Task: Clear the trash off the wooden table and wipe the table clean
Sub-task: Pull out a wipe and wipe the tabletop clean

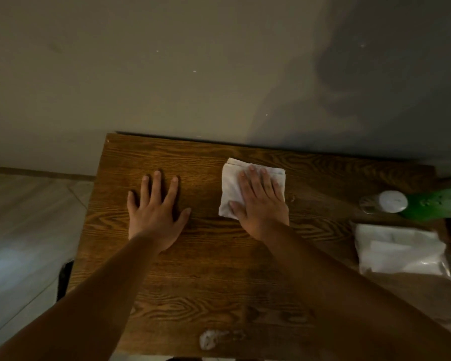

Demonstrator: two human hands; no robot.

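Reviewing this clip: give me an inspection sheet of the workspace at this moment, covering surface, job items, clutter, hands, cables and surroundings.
Surface: wooden table, dark grain, set against the wall; a whitish foamy smear near its front edge.
Job's things: folded white cloth lying flat on the table, toward the back.
Clutter: green bottle with white cap lying at the right edge; clear plastic bag of white sheets just in front of it.
Hands: left hand flat on bare wood, fingers spread; right hand pressing flat on the cloth.
Cables: nothing seen.
Surroundings: plain wall behind; pale floor to the left.
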